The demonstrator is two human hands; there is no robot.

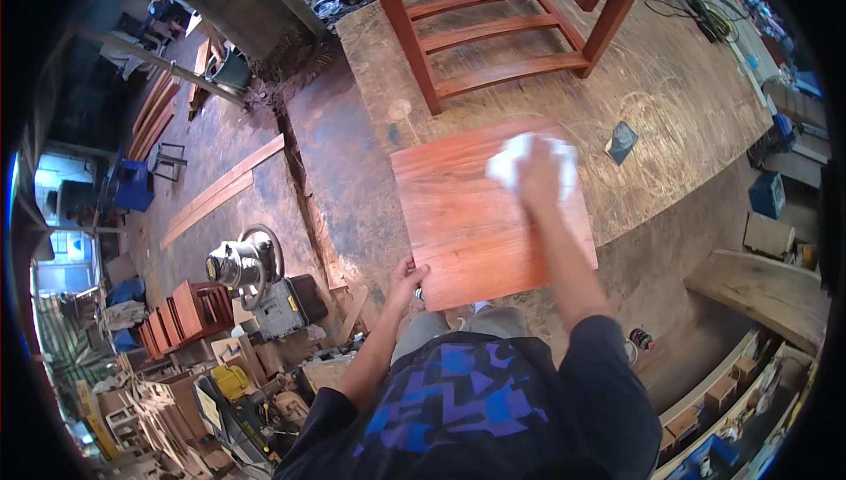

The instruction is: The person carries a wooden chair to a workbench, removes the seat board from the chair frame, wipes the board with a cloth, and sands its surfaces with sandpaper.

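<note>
A square reddish-brown wooden board (476, 233) lies flat, partly over the near edge of the worktable (670, 171), its near end jutting towards my body. My left hand (407, 282) grips the board's near left edge, thumb at the top face. My right hand (539, 178) presses a white cloth (507, 163) on the upper right of the board; the hand is slightly blurred, and its fingers are partly lost against the cloth. Beyond the board stands a wooden chair frame (502, 30) with curved slats. A small dark square sheet (622, 142) rests on the table to the right.
On the floor to the left are long planks (225, 189), a vacuum cleaner (238, 264), a grey tool case (278, 308) and stacked reddish wooden pieces (185, 317). Scrap wood (159, 401) is heaped at lower left. A thick slab (758, 290) and shelving (723, 392) stand at right.
</note>
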